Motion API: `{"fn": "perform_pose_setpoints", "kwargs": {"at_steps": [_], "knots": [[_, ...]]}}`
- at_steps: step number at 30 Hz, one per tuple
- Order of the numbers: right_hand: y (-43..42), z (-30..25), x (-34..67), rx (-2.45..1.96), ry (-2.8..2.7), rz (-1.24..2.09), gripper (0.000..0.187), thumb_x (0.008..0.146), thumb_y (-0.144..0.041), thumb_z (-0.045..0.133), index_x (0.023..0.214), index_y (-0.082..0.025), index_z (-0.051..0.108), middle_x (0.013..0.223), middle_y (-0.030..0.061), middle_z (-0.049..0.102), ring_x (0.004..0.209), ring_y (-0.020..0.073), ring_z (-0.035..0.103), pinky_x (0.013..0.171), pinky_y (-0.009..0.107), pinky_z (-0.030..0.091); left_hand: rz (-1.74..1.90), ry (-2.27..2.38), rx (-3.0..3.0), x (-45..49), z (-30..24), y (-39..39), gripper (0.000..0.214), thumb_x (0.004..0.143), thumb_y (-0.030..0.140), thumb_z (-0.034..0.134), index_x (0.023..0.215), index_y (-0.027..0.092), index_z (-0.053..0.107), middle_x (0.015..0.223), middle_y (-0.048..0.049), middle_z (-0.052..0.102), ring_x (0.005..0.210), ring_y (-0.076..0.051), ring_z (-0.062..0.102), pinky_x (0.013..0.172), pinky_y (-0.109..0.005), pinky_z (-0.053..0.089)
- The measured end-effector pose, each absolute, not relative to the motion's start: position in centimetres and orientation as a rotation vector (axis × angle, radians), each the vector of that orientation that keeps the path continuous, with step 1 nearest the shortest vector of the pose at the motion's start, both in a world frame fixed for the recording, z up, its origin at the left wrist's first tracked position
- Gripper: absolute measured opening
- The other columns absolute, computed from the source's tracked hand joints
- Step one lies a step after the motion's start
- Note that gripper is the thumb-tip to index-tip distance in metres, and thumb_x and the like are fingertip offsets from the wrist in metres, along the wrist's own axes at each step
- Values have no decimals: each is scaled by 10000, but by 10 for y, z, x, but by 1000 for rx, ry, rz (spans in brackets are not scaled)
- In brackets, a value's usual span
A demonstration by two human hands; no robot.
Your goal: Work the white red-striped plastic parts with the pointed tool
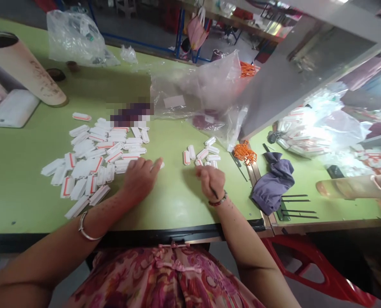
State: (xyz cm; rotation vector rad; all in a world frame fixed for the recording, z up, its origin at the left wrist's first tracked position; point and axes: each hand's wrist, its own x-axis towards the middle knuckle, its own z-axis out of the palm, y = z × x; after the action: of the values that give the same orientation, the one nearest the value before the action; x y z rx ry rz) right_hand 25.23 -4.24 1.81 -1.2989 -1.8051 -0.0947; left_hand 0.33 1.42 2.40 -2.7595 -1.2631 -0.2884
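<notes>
On the pale green table [20, 201], the left hand [139, 179] lies half-curled against a scattered pile of white, red-edged plastic tags [94, 158], its grip unclear. The right hand [212, 182] is pinched shut on a thin black rod [214, 193], just beside more white tags [200, 153]. Across the table sits a crumpled clear plastic bag [197, 85]; orange plastic links [244, 153] and a crumpled purple cloth [273, 184] lie towards its right end.

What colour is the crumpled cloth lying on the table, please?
The crumpled cloth is a plain greyish purple, as the head view shows best.
</notes>
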Motion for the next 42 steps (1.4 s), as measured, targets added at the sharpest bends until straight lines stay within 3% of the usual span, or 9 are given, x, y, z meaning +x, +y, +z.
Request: {"fn": "perform_pose_setpoints", "kwargs": {"at_steps": [5, 12, 17, 23, 26, 29, 36, 42], "knots": [[-20, 21, 310, -1629, -1226, -80, 331, 974, -397, 405, 975, -186, 659, 920, 54, 704, 857, 174, 642, 796, 317, 493, -349, -1309, -2701, 21, 37, 31, 390, 904, 158, 412, 1266, 149, 558, 1315, -211, 496, 1185, -367, 435, 884, -501, 358], [-7, -1, 324, -1608, -1206, 45, 347, 953, -403, 392, 1046, -178, 640, 989, 80, 694, 908, 196, 625, 848, 360, 483, -231, -1329, -3181, 160, 27, 91, 660, 917, 581, 409, 1462, 217, 333, 1543, -106, 302, 1381, -326, 286, 1086, -500, 273], [-3, -10, 320, -1544, -1278, 234, 298, 902, -352, 420, 1001, -186, 647, 968, 73, 706, 912, 198, 630, 862, 361, 486, -285, -1191, -3278, 199, 21, 97, 488, 939, 497, 423, 1377, 286, 456, 1435, -29, 487, 1347, -306, 355, 1074, -480, 275], [-3, -6, 305, -1484, -1112, 545, 269, 869, -346, 432, 947, -201, 645, 739, 4, 687, 689, 151, 623, 695, 285, 514, -426, -1158, -3284, 152, 16, 63, 395, 914, 384, 506, 1282, 246, 533, 1301, -53, 594, 1222, -254, 472, 992, -416, 328], [-4, -5, 300, -1474, -1104, 492, 276, 874, -357, 436, 951, -199, 650, 748, 7, 689, 720, 147, 625, 745, 288, 508, -516, -1269, -3283, 132, 17, 56, 328, 866, 345, 569, 1174, 235, 597, 1197, -47, 640, 1135, -258, 512, 943, -414, 352], [-5, -6, 301, -1490, -1125, 495, 288, 874, -367, 435, 964, -199, 650, 756, 7, 688, 663, 134, 604, 693, 274, 498, -559, -1382, -3296, 124, 18, 54, 239, 809, 271, 606, 1039, 216, 631, 1083, -45, 652, 1060, -249, 545, 923, -410, 374], [-9, -6, 300, -1539, -1210, 448, 303, 894, -377, 418, 996, -201, 643, 776, 6, 695, 605, 118, 595, 633, 254, 485, -701, -1457, -3481, 122, 17, 61, 432, 715, 177, 646, 1145, 165, 619, 1051, -61, 600, 966, -203, 596, 907, -347, 461], [-12, -1, 305, -1518, -1307, 265, 304, 944, -345, 386, 1039, -187, 629, 820, 28, 705, 640, 134, 624, 677, 286, 510, -900, -1543, -3521, 110, 23, 68, 313, 727, 192, 623, 1030, 152, 690, 981, -52, 626, 889, -171, 612, 871, -308, 500]]}}
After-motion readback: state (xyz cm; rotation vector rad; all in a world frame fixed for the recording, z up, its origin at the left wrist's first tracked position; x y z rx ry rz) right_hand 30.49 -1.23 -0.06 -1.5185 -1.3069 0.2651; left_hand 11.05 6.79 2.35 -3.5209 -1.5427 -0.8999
